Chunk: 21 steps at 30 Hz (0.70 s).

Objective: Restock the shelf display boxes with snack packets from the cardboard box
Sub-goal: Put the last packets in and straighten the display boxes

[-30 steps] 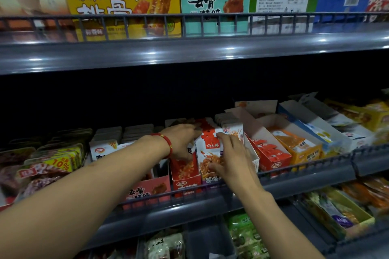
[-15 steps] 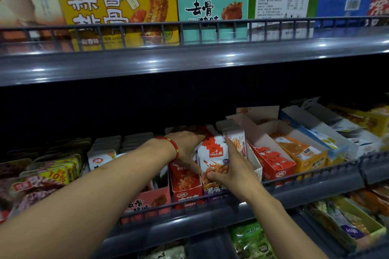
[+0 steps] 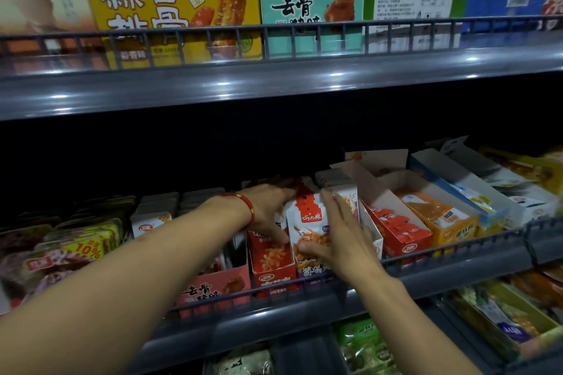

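I read both hands at the middle shelf (image 3: 304, 310), working on one white-and-red snack packet (image 3: 307, 222). The packet stands upright at the front of its row, inside a display box (image 3: 373, 237) whose white side wall shows just right of it.

Right hand (image 3: 344, 237): fingers straight and slightly apart, laid flat against the packet's right face, fingertips reaching the packet's top edge, thumb across its lower front. It presses; it does not curl round.

Left hand (image 3: 271, 210): red bracelet (image 3: 248, 207) at the wrist. Fingers reach behind the packet's top left corner, thumb down along its left edge. I read this as a pinch on the packet, though the fingertips are hidden behind it.

Just left of the packet: a red display box (image 3: 271, 268) holding red packets, then a pink display box (image 3: 219, 286). Right of the packet: a box of red packets (image 3: 396, 228), then an orange one (image 3: 438, 216).

Above the packet, on the upper shelf (image 3: 274, 82): a yellow carton (image 3: 170, 0) and a teal carton (image 3: 310, 9) behind the wire rail.
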Each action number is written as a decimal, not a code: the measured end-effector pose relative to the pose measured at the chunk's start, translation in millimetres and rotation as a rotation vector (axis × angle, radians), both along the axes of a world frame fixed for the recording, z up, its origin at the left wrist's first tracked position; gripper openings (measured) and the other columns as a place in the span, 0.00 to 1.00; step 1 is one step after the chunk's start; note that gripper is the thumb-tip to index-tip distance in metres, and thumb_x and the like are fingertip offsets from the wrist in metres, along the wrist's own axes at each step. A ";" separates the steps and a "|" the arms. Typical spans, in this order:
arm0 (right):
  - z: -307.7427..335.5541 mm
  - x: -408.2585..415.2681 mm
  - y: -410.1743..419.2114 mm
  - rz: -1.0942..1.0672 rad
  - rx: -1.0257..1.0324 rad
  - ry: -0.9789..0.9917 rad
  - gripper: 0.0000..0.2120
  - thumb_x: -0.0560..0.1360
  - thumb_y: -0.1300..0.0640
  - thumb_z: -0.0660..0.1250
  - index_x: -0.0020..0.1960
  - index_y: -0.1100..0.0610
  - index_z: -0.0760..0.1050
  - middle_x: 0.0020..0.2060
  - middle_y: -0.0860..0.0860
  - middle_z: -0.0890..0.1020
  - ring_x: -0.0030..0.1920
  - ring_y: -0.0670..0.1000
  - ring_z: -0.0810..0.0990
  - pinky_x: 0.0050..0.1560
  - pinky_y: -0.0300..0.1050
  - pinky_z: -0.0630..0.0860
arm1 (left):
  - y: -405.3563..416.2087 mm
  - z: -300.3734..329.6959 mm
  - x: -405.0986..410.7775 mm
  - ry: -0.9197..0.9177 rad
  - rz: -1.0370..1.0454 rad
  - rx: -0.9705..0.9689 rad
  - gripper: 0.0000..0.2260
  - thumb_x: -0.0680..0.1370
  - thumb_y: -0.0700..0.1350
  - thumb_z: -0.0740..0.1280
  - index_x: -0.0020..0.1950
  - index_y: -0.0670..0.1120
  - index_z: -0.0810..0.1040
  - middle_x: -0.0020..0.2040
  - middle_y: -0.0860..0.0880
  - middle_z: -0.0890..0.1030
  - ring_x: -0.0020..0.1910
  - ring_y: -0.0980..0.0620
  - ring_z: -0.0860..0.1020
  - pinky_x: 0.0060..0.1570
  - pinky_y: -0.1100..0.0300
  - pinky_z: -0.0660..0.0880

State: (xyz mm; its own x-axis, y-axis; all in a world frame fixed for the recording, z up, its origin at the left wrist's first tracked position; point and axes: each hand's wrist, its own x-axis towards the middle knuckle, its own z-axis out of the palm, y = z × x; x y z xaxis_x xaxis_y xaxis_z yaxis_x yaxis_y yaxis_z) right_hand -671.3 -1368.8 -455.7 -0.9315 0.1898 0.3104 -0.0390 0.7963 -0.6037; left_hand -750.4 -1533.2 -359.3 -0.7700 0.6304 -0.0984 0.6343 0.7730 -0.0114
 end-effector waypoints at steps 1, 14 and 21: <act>-0.8 0.1 1.9 -0.006 -0.006 -0.002 0.57 0.67 0.35 0.76 0.82 0.43 0.40 0.82 0.48 0.53 0.80 0.55 0.58 0.77 0.64 0.59 | -2.8 1.9 0.8 0.010 0.019 0.005 0.43 0.69 0.55 0.80 0.79 0.50 0.63 0.74 0.49 0.73 0.71 0.47 0.73 0.68 0.51 0.73; 37.9 -6.3 -49.1 0.060 0.536 0.123 0.34 0.81 0.42 0.64 0.81 0.49 0.53 0.78 0.49 0.63 0.79 0.53 0.57 0.79 0.62 0.47 | -39.6 6.7 3.0 0.006 0.192 -0.041 0.23 0.76 0.53 0.74 0.69 0.50 0.73 0.65 0.49 0.79 0.61 0.48 0.79 0.58 0.56 0.76; 40.0 -18.1 -60.3 0.032 0.546 0.041 0.28 0.81 0.46 0.65 0.77 0.51 0.60 0.71 0.50 0.72 0.74 0.54 0.65 0.77 0.64 0.49 | -48.6 1.8 5.7 0.005 0.250 0.043 0.30 0.76 0.52 0.75 0.73 0.47 0.69 0.70 0.47 0.76 0.67 0.46 0.76 0.63 0.54 0.74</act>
State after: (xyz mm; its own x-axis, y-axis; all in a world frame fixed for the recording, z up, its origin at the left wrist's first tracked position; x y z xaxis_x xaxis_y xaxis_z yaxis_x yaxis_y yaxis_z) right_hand -689.4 -1429.2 -415.7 -0.9192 -0.0368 0.3920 -0.0826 0.9915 -0.1007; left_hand -744.6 -1581.7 -357.5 -0.9029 0.4239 -0.0717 0.4234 0.9057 0.0221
